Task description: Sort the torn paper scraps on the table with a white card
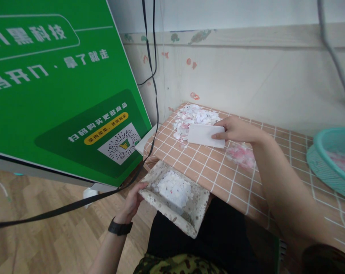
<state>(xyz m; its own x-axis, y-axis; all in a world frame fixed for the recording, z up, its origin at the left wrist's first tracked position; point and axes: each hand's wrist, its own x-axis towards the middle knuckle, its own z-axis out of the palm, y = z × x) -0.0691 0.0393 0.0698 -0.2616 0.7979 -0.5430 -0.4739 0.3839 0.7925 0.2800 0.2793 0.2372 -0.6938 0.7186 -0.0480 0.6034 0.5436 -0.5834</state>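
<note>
Grid-patterned, the counter [215, 163] bears a pile of paper scraps [196, 113], with a white card [202, 135] pinched in the right hand [228, 130] at its near side. The left hand [134, 198] grips a tray [168, 214] containing white flakes [174, 188] at the counter's edge. Scraping appears to be in hand; the next move calls for a steady tray beneath that edge.

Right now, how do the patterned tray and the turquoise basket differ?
The tray is pale with a speckled pattern, while the basket is plain turquoise. The tray has corners; the basket looks rounded, though the picture cuts it off. The left hand holds the tray by the table's edge, whereas the basket stands on the table. Both contain loose bits: mostly white in the tray, pinkish in the basket.
</note>
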